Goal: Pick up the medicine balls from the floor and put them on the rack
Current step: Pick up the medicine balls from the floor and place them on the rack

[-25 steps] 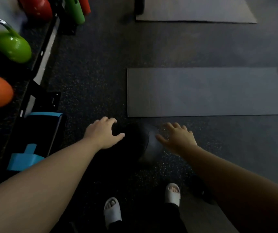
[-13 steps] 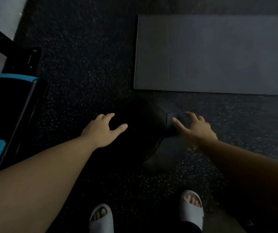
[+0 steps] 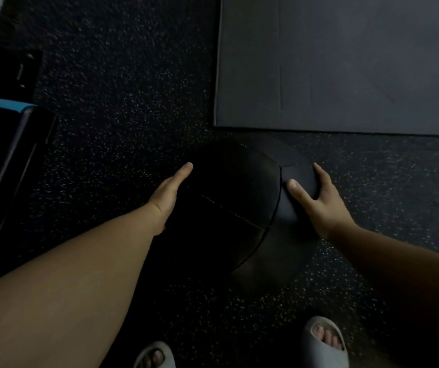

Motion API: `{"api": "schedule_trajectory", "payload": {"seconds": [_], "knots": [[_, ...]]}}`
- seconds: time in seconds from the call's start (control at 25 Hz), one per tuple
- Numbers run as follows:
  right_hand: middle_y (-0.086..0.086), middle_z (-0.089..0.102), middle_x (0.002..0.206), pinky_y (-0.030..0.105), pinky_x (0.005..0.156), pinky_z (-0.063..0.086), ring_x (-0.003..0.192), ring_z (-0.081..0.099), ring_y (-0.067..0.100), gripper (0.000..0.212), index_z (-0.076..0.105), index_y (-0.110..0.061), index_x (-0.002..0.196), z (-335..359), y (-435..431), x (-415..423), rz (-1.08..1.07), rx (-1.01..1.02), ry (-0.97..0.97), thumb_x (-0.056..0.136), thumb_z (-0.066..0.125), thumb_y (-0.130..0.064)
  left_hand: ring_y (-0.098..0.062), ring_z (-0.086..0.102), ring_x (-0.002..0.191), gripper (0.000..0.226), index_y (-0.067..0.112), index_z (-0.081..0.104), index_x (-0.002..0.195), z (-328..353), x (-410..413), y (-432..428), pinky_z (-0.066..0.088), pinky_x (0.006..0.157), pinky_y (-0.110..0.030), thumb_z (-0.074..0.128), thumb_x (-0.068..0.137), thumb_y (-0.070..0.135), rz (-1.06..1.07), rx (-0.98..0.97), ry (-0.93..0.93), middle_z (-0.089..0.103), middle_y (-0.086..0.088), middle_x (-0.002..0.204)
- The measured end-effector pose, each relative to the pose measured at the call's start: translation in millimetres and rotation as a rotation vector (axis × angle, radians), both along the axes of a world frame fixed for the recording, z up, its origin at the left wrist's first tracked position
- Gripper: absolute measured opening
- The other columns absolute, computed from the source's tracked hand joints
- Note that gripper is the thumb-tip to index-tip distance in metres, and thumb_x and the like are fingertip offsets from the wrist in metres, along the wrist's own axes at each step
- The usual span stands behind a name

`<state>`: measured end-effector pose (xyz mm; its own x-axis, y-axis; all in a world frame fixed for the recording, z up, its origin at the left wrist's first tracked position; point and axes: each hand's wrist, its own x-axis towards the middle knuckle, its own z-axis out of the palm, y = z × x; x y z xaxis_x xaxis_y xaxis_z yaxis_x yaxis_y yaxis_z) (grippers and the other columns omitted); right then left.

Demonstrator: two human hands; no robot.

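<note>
A large black medicine ball (image 3: pixel 242 205) with stitched seams rests on the dark speckled floor in front of my feet. My left hand (image 3: pixel 169 193) lies flat against its left side, fingers together and straight. My right hand (image 3: pixel 316 197) presses on its right side, thumb on top and fingers curled round the far edge. Both palms touch the ball. The rack's black foot (image 3: pixel 11 73) shows at the far left edge.
A grey exercise mat (image 3: pixel 340 62) lies just beyond the ball, its near edge close to it. A black box with blue trim (image 3: pixel 3 160) stands at the left. My two feet in pale slides (image 3: pixel 324 343) are below the ball.
The camera has dropped closer to the ball and the kettlebells on the rack have left the view. Both hands have moved from above the ball to its two sides.
</note>
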<state>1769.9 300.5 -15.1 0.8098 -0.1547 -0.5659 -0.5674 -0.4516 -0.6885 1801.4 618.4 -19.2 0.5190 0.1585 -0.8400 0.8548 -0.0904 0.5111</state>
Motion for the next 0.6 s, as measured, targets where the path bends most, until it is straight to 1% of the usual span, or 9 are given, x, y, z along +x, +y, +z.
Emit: {"api": "schedule_trajectory", "payload": {"seconds": [0.04, 0.08, 0.12, 0.16, 0.24, 0.28, 0.32, 0.48, 0.6], "knots": [[0.010, 0.034, 0.166, 0.049, 0.120, 0.033, 0.147, 0.039, 0.030, 0.147, 0.019, -0.033, 0.165, 2, 4, -1, -0.018, 0.004, -0.016, 0.042, 0.053, -0.108, -0.010, 0.077, 0.084, 0.038, 0.047, 0.079, 0.078, 3, -1, -1, 0.045, 0.072, -0.030, 0.072, 0.079, 0.084, 0.036, -0.020, -0.001, 0.082, 0.015, 0.080], [0.009, 0.035, 0.165, 0.047, 0.120, 0.033, 0.146, 0.040, 0.029, 0.146, 0.021, -0.032, 0.164, 5, 8, -3, -0.037, 0.008, -0.034, 0.043, 0.054, -0.107, -0.016, 0.076, 0.096, 0.043, 0.045, 0.079, 0.086, 6, -2, -1, 0.048, 0.075, -0.032, 0.075, 0.071, 0.085, 0.066, -0.041, 0.005, 0.084, 0.012, 0.084], [0.009, 0.037, 0.164, 0.044, 0.119, 0.033, 0.146, 0.040, 0.028, 0.143, 0.023, -0.031, 0.164, 9, 12, -4, -0.054, 0.010, -0.051, 0.046, 0.055, -0.104, -0.020, 0.073, 0.103, 0.055, 0.044, 0.079, 0.096, 9, -2, 0, 0.051, 0.080, -0.034, 0.077, 0.061, 0.086, 0.079, -0.057, 0.005, 0.086, 0.010, 0.088], [0.010, 0.039, 0.163, 0.043, 0.119, 0.033, 0.145, 0.040, 0.027, 0.139, 0.025, -0.030, 0.163, 13, 16, -7, -0.069, 0.008, -0.064, 0.049, 0.057, -0.101, -0.023, 0.073, 0.109, 0.073, 0.042, 0.080, 0.109, 12, -4, 0, 0.054, 0.088, -0.038, 0.077, 0.052, 0.087, 0.081, -0.068, 0.003, 0.087, 0.007, 0.097], [0.010, 0.042, 0.160, 0.044, 0.119, 0.034, 0.143, 0.042, 0.026, 0.132, 0.029, -0.026, 0.162, 24, 25, -15, -0.090, 0.017, -0.094, 0.053, 0.060, -0.095, -0.029, 0.071, 0.121, 0.109, 0.034, 0.071, 0.141, 23, -8, 2, 0.053, 0.110, -0.047, 0.077, 0.046, 0.087, 0.083, -0.062, -0.013, 0.079, -0.002, 0.128], [0.009, 0.043, 0.159, 0.044, 0.118, 0.035, 0.142, 0.043, 0.026, 0.130, 0.030, -0.026, 0.161, 30, 30, -18, -0.104, 0.031, -0.115, 0.054, 0.061, -0.092, -0.030, 0.069, 0.126, 0.118, 0.032, 0.065, 0.150, 32, -6, 5, 0.051, 0.116, -0.050, 0.078, 0.046, 0.086, 0.089, -0.059, -0.040, 0.074, -0.004, 0.138], [0.009, 0.043, 0.158, 0.044, 0.117, 0.036, 0.142, 0.043, 0.025, 0.128, 0.031, -0.026, 0.160, 39, 37, -19, -0.122, 0.045, -0.134, 0.055, 0.063, -0.091, -0.030, 0.068, 0.129, 0.121, 0.031, 0.061, 0.154, 43, -3, 11, 0.049, 0.119, -0.052, 0.079, 0.047, 0.085, 0.099, -0.042, -0.077, 0.071, -0.006, 0.143], [0.005, 0.039, 0.160, 0.048, 0.119, 0.035, 0.144, 0.040, 0.023, 0.126, 0.028, -0.030, 0.160, 94, 73, -3, -0.147, 0.100, -0.220, 0.055, 0.064, -0.090, -0.028, 0.068, 0.130, 0.125, 0.027, 0.059, 0.157, 115, 21, 47, 0.051, 0.118, -0.049, 0.081, 0.046, 0.081, 0.135, 0.035, -0.207, 0.069, -0.006, 0.147], [0.004, 0.040, 0.160, 0.046, 0.118, 0.035, 0.144, 0.040, 0.023, 0.126, 0.029, -0.030, 0.160, 157, 106, 27, -0.137, 0.153, -0.304, 0.055, 0.065, -0.091, -0.023, 0.071, 0.121, 0.122, 0.027, 0.060, 0.154, 191, 40, 80, 0.058, 0.099, -0.040, 0.078, 0.047, 0.082, 0.125, 0.101, -0.305, 0.072, -0.005, 0.141]]}}
